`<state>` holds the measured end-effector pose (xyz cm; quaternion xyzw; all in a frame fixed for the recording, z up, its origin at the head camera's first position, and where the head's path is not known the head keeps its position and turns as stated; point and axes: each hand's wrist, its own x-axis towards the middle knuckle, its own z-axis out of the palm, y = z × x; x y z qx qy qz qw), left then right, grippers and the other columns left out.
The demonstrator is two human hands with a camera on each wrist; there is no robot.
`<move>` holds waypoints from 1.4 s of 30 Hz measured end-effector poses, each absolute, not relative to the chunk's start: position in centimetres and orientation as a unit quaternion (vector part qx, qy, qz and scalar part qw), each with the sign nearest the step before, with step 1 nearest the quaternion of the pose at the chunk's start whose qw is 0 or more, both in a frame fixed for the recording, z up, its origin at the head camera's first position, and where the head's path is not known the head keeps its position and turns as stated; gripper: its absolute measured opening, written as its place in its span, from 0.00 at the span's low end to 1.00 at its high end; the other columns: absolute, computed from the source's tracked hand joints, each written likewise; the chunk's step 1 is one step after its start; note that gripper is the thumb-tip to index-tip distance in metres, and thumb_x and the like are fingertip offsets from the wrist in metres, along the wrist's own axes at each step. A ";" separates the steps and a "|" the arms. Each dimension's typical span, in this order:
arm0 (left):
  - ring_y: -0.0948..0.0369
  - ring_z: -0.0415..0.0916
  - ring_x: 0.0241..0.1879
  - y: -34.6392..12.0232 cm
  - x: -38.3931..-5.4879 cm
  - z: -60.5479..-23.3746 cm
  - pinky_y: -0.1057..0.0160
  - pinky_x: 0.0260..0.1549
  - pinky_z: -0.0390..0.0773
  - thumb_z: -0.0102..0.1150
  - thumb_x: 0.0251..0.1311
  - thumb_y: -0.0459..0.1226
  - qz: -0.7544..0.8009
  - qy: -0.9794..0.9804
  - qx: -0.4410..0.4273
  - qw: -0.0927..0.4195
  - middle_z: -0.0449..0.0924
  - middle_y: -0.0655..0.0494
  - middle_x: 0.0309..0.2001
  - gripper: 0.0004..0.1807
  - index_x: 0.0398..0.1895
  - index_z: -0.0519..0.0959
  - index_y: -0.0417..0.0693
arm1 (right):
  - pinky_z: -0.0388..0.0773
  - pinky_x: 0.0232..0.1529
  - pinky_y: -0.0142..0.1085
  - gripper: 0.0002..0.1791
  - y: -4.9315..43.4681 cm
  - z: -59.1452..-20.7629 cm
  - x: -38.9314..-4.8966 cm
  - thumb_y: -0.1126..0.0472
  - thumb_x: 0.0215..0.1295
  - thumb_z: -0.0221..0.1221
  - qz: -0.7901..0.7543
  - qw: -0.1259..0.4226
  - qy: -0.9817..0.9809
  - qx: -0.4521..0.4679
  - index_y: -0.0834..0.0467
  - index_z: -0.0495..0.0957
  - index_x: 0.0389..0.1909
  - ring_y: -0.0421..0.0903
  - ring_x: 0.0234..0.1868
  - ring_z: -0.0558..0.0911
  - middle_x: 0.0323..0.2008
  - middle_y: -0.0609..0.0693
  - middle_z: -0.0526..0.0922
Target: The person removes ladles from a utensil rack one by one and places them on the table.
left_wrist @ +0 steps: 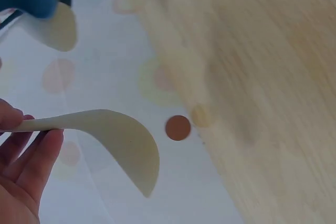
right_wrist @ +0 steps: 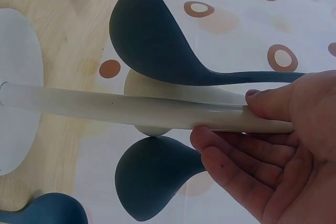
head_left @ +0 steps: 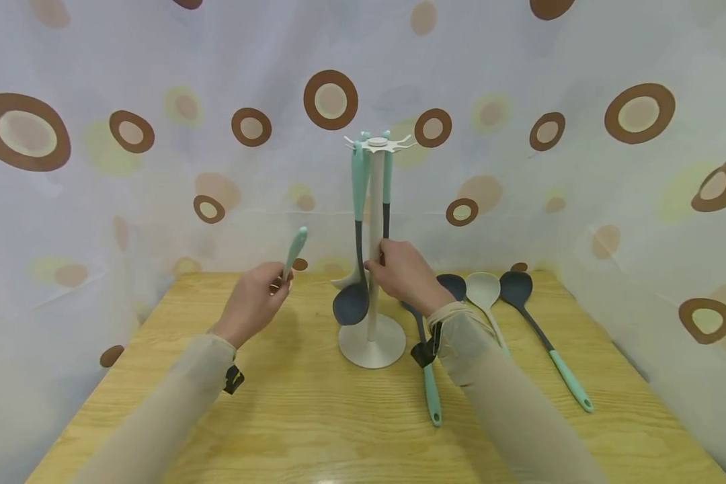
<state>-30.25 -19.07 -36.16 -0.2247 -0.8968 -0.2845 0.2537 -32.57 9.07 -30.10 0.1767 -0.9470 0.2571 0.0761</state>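
Head view: a spotted cloth (head_left: 363,40) is hanging across the far side and is reaching down the left and right. The wooden table (head_left: 314,423) is spreading beneath my arms. Near its far middle, the white stand (head_left: 376,195) is standing upright on its round base, its hooks spreading at the top.

To its right, utensils are lying on the table: a dark-headed one (head_left: 516,289) farthest right, a cream one (head_left: 483,289) beside it, partly hidden by my sleeve, then another dark head (head_left: 452,286) close by my wrist. A green handle (head_left: 433,396) is pointing toward the near edge; which head it is carrying I cannot tell.

On the stand, a dark ladle (head_left: 359,202) is hanging at the left, a cream head (head_left: 343,281) is showing partly behind it, and another green-handled utensil (head_left: 387,178) is hanging just right of the pole, its lower part passing behind my hand.

Left of the stand and well apart from it, the cream-headed utensil (left_wrist: 123,140) is staying off the table in my left hand (head_left: 254,296): my thumb and fingers are pinching its neck, the green handle pointing up. My right hand (head_left: 408,272) is gripping the stand's pole, thumb and fingers curling round it below the hooks.

Smallest, a black wrist device (head_left: 234,380) is sitting at my left cuff.
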 end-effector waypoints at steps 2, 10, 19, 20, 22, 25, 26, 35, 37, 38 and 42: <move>0.56 0.85 0.38 -19.3 -30.3 -36.8 0.59 0.37 0.85 0.59 0.66 0.29 -0.260 -0.903 -0.235 0.250 0.82 0.52 0.40 0.03 0.37 0.79 0.44 | 0.73 0.26 0.37 0.13 9.2 -30.0 -32.5 0.51 0.73 0.58 0.255 0.076 -0.948 0.177 0.58 0.75 0.36 0.48 0.26 0.78 0.28 0.52 0.80; 0.63 0.71 0.30 -19.4 -30.5 -39.9 0.64 0.30 0.76 0.63 0.65 0.30 -0.129 -0.910 -0.308 0.248 0.72 0.55 0.37 0.03 0.37 0.81 0.46 | 0.72 0.24 0.37 0.13 9.2 -30.2 -32.6 0.51 0.73 0.57 0.257 0.079 -0.947 0.176 0.58 0.75 0.37 0.47 0.25 0.77 0.28 0.53 0.79; 0.62 0.71 0.31 -19.4 -31.0 -41.5 0.67 0.29 0.76 0.68 0.59 0.28 -0.020 -0.890 -0.368 0.268 0.74 0.57 0.34 0.09 0.33 0.78 0.48 | 0.72 0.24 0.37 0.13 9.1 -30.3 -32.6 0.51 0.74 0.57 0.261 0.081 -0.946 0.172 0.58 0.74 0.38 0.48 0.24 0.77 0.29 0.53 0.80; 0.61 0.72 0.31 -19.3 -31.0 -41.6 0.67 0.29 0.77 0.68 0.59 0.28 -0.010 -0.888 -0.372 0.269 0.75 0.57 0.34 0.09 0.33 0.78 0.48 | 0.72 0.24 0.37 0.13 9.1 -30.3 -32.6 0.51 0.74 0.57 0.260 0.082 -0.947 0.172 0.57 0.74 0.37 0.48 0.24 0.77 0.29 0.53 0.80; 0.60 0.75 0.33 -19.1 -31.0 -41.7 0.66 0.28 0.77 0.68 0.59 0.29 0.009 -0.886 -0.378 0.269 0.75 0.57 0.34 0.08 0.33 0.77 0.49 | 0.72 0.24 0.37 0.13 9.1 -30.4 -32.6 0.51 0.74 0.57 0.260 0.083 -0.947 0.171 0.57 0.74 0.37 0.47 0.24 0.77 0.29 0.53 0.80; 0.60 0.76 0.34 -18.8 -31.3 -42.0 0.67 0.27 0.76 0.67 0.59 0.29 0.032 -0.884 -0.385 0.263 0.74 0.58 0.33 0.09 0.32 0.77 0.49 | 0.72 0.24 0.38 0.13 9.1 -30.5 -32.6 0.51 0.74 0.57 0.258 0.084 -0.947 0.173 0.57 0.74 0.38 0.47 0.24 0.77 0.29 0.53 0.80; 0.60 0.76 0.35 -18.7 -31.4 -42.1 0.67 0.27 0.76 0.67 0.59 0.28 0.037 -0.884 -0.387 0.260 0.74 0.58 0.32 0.09 0.32 0.77 0.49 | 0.72 0.25 0.38 0.13 9.1 -30.5 -32.6 0.51 0.74 0.56 0.257 0.084 -0.947 0.175 0.57 0.74 0.38 0.47 0.24 0.77 0.29 0.53 0.80; 0.59 0.78 0.39 -18.5 -31.6 -42.4 0.66 0.34 0.81 0.70 0.57 0.30 0.089 -0.882 -0.400 0.232 0.78 0.55 0.37 0.09 0.39 0.81 0.45 | 0.72 0.24 0.37 0.13 9.2 -30.9 -32.7 0.50 0.74 0.56 0.261 0.079 -0.945 0.179 0.57 0.74 0.38 0.47 0.24 0.77 0.28 0.53 0.79; 0.59 0.78 0.39 -18.6 -31.6 -42.6 0.66 0.33 0.81 0.71 0.56 0.31 0.100 -0.883 -0.397 0.228 0.79 0.55 0.37 0.09 0.38 0.82 0.46 | 0.72 0.24 0.38 0.13 9.2 -30.9 -32.7 0.50 0.74 0.56 0.262 0.079 -0.945 0.180 0.57 0.74 0.38 0.48 0.24 0.77 0.28 0.53 0.79; 0.59 0.78 0.39 -18.7 -31.6 -42.7 0.66 0.33 0.81 0.72 0.55 0.31 0.107 -0.884 -0.396 0.225 0.80 0.56 0.37 0.09 0.37 0.82 0.46 | 0.72 0.24 0.38 0.13 9.2 -30.9 -32.7 0.50 0.74 0.56 0.262 0.081 -0.945 0.180 0.57 0.73 0.38 0.48 0.24 0.77 0.28 0.53 0.79; 0.60 0.76 0.37 -18.7 -31.9 -43.3 0.67 0.31 0.80 0.75 0.51 0.32 0.143 -0.880 -0.394 0.223 0.83 0.59 0.34 0.10 0.34 0.84 0.50 | 0.71 0.24 0.38 0.13 9.3 -30.9 -32.6 0.51 0.74 0.57 0.257 0.093 -0.944 0.184 0.57 0.74 0.37 0.48 0.25 0.77 0.28 0.52 0.79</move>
